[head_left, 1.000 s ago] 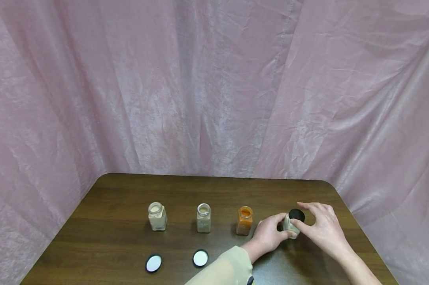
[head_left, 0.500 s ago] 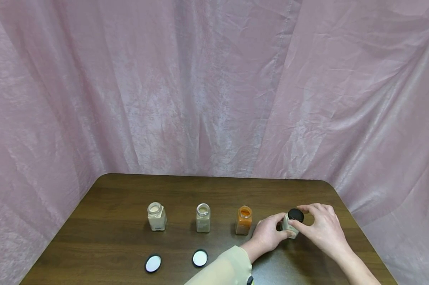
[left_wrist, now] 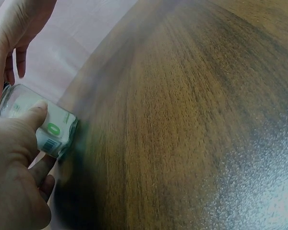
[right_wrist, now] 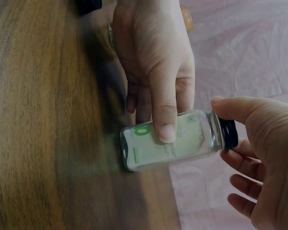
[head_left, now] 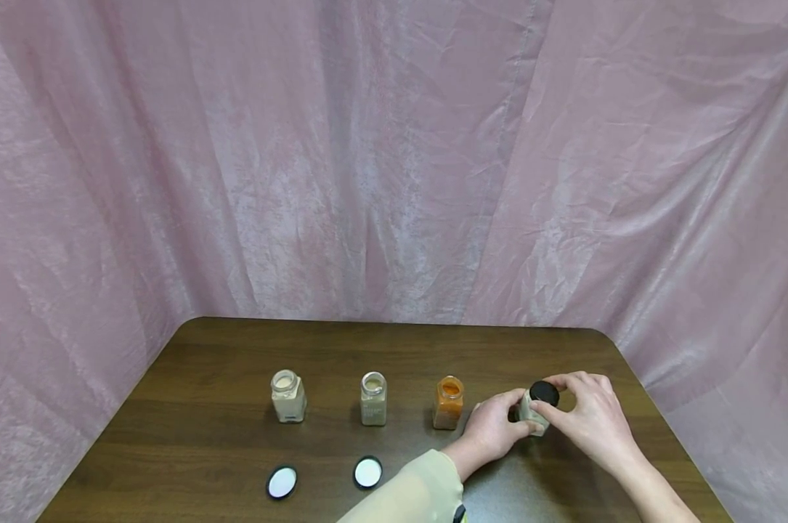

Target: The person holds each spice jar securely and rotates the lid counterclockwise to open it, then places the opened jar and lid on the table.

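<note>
My left hand (head_left: 494, 427) grips the body of a square glass spice jar (right_wrist: 189, 140) near the table's right side. Its thumb presses the green-and-white label. Pale contents show through the glass in the right wrist view. The jar's black lid (head_left: 544, 393) is on its neck, and my right hand (head_left: 595, 420) pinches it between thumb and index finger. In the right wrist view the other right fingers hang loosely below the lid (right_wrist: 229, 134). The jar stands with its base at the wooden table (left_wrist: 182, 105).
Left of my hands stand three lidless jars in a row: an orange one (head_left: 449, 404), a greenish one (head_left: 373, 408) and a cream one (head_left: 289, 403). Two black-rimmed lids, a left one (head_left: 282, 482) and a right one (head_left: 368, 473), lie white side up. A pink curtain (head_left: 394, 167) hangs behind.
My right index finger has come down onto the far side of the lid, from spread apart to pinching it. My left hand keeps its grip on the jar in the same place.
</note>
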### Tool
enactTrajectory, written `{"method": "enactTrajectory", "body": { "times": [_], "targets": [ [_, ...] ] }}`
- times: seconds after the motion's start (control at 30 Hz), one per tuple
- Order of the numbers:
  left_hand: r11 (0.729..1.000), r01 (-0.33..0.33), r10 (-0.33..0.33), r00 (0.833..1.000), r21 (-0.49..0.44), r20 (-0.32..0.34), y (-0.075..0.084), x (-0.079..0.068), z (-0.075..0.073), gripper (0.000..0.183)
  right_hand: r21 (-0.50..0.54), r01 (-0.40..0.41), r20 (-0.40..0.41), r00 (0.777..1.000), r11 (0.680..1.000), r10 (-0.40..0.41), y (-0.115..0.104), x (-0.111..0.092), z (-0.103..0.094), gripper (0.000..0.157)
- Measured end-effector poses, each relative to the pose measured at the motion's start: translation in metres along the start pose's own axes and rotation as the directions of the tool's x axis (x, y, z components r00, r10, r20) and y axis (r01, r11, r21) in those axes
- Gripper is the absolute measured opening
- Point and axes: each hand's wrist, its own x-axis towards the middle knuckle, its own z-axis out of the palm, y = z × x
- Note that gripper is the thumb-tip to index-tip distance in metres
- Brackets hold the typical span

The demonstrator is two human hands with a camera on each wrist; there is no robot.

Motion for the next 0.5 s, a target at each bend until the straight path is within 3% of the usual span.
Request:
{"method": "enactTrajectory", "body": {
  "times": [0.5],
  "targets": [
    [1.0, -0.01, 0.01, 1.0, 0.017, -0.002, -0.001, 0.0014, 0.0011, 0.046, 0.077, -0.03, 0.083, 0.996, 0.997, 0.024, -0.0013, -0.0006, -0.0032, 0.053]
  ]
}}
